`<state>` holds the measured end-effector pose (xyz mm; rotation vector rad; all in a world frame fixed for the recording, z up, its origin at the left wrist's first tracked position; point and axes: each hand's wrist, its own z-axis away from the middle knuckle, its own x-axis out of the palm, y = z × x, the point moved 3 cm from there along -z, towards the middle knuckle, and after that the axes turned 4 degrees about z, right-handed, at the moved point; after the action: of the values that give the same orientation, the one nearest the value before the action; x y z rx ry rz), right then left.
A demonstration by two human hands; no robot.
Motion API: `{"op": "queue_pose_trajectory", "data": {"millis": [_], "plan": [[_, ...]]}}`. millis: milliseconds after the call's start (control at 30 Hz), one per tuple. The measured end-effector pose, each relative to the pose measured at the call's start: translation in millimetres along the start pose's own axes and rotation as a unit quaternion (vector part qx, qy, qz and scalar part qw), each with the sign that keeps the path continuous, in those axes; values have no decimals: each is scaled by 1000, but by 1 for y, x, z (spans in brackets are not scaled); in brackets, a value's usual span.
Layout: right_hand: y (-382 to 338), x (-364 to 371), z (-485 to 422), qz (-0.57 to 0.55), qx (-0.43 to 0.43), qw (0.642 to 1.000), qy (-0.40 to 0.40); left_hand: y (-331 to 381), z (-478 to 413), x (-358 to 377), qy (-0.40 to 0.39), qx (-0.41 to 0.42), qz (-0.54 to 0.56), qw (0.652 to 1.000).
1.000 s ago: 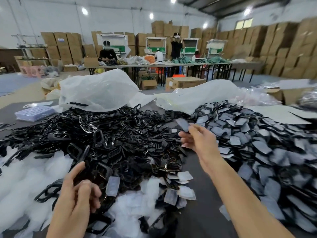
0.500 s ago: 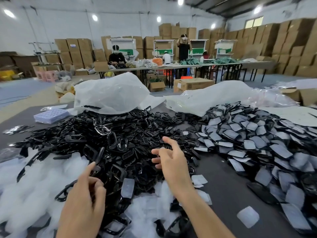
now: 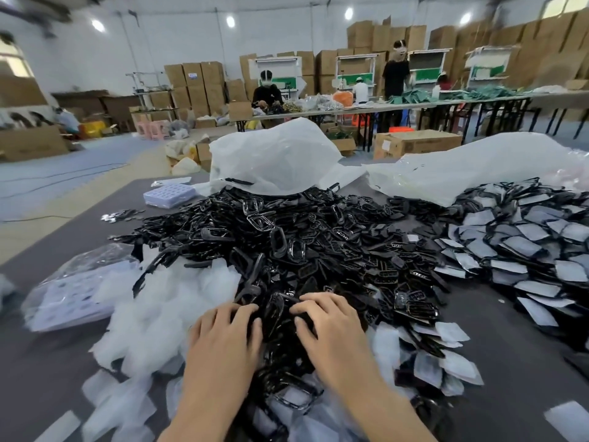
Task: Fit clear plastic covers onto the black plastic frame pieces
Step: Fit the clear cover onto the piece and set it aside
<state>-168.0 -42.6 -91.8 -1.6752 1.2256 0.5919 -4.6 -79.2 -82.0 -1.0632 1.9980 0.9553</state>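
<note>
Black frame pieces (image 3: 318, 244) heaped mid-frame on tabletop (image 3: 510, 346); clear covers (image 3: 165, 301) piled lower left. Left hand (image 3: 226, 333) and right hand (image 3: 328, 327) side by side lower centre, fingers bent into heap, grip impossible to tell. Right hand hovering higher half a second ago, now down. Clear bag (image 3: 73, 288) at left holding perforated trays. Carton (image 3: 414, 141) label too blurred to read.

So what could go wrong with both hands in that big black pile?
1. The black frames lie tangled, so if the left hand and right hand lift one, others may come along and spill.
2. Some clear covers lie half under the pile by the hands and could get bent or scratched.
3. The white plastic wrapping beside the pile looks much like the covers, so one could get lost in it.
</note>
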Motion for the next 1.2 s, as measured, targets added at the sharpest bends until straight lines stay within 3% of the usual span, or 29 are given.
{"op": "queue_pose_trajectory", "data": {"millis": [233, 367, 500, 600, 667, 867, 967, 1100, 1200], "plan": [[-4, -2, 4, -5, 1, 1000, 2, -2, 1, -1, 28, 11, 46, 999], [-6, -7, 5, -24, -1, 1000, 17, 0, -1, -9, 55, -14, 132, 990], [-11, -17, 6, -98, -1, 995, 37, 4, 1, -21, 72, -67, 312, 945], [-13, -21, 8, -247, 23, 969, 8, 14, 3, -23, 30, -55, 404, 913], [-15, -23, 8, -348, 53, 936, -4, 23, 6, -23, 4, -23, 402, 915], [-16, -30, 8, -480, 77, 873, -30, 27, 7, -21, 23, 22, 326, 945], [-13, -25, 6, -472, 106, 875, -18, 30, 8, -24, 39, 51, 302, 951], [-2, -23, 4, -501, 144, 853, 24, 16, -8, -21, 39, -17, 347, 937], [9, -23, 2, -535, 184, 822, 66, -9, -37, -14, 14, -46, 229, 972]]}}
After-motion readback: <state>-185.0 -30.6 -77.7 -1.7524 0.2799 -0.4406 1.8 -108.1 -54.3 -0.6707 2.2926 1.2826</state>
